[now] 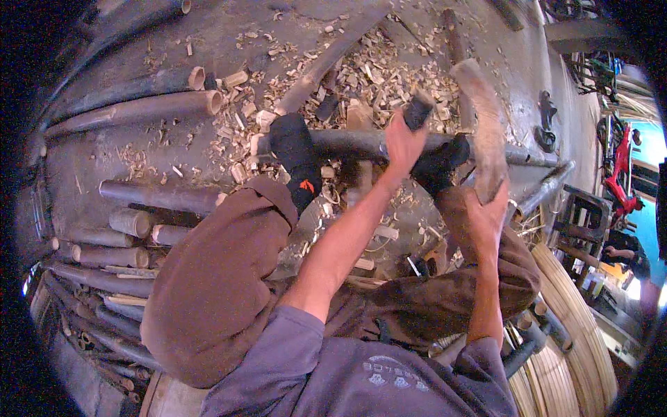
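I sit with my feet, in black footwear, on a dark bamboo-like pole [351,144] lying crosswise on the floor. My left hand [405,142] is closed around a short dark cylindrical piece [418,112] above that pole, between my feet. It may be a handle or a wood stub; I cannot tell which. My right hand [488,212], near my right knee, grips the lower end of a long, slightly curved pale wooden piece [490,132]. That piece is smeared by motion and reaches up past my right foot.
Wood chips and shavings [372,76] cover the floor ahead. Several cut poles [149,111] lie at the left, with more stacked lower left. Bundled pale strips [573,326] curve at the lower right, near a dark crate [583,215]. A red bicycle-like frame [620,174] stands far right.
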Demonstrator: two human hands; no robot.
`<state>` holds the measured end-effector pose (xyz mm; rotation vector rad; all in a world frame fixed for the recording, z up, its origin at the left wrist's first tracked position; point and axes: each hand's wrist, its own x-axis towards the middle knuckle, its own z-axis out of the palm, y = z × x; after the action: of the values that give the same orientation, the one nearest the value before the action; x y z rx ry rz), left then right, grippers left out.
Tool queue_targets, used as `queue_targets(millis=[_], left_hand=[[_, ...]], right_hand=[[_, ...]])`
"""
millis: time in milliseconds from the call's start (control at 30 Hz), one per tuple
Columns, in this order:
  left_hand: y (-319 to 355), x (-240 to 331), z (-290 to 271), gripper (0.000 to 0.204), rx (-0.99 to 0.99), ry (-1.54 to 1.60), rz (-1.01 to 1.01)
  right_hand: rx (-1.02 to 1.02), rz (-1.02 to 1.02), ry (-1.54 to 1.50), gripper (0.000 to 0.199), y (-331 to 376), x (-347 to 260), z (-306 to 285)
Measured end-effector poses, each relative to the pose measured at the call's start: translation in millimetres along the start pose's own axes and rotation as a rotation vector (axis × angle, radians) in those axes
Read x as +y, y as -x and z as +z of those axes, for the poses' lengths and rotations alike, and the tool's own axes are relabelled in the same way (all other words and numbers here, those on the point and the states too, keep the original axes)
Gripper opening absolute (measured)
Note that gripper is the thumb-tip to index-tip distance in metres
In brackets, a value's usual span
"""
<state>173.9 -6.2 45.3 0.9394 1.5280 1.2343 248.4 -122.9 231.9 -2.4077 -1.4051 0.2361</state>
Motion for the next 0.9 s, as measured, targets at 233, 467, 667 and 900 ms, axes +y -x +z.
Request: queue_targets(millis=[233, 467, 667, 900], left_hand=[[32, -2, -10, 0.042, 0.027, 0.176, 0.105], [72, -21, -19, 0.058, -0.384, -0.071, 0.635], [40, -10, -26, 0.055, -0.290, -0.045, 0.452], [37, -7, -28, 0.048, -0.254, 0.005, 0.457]], right_hand=[[0.005, 0.129, -0.235, 0.072, 38, 40, -30], [0.254, 0.071, -0.216, 0.073, 53, 59, -25], [0.275, -0.177, -0.118, 0.073, 44, 37, -27], [0.180, -0.007, -0.289, 0.081, 46, 30, -22]])
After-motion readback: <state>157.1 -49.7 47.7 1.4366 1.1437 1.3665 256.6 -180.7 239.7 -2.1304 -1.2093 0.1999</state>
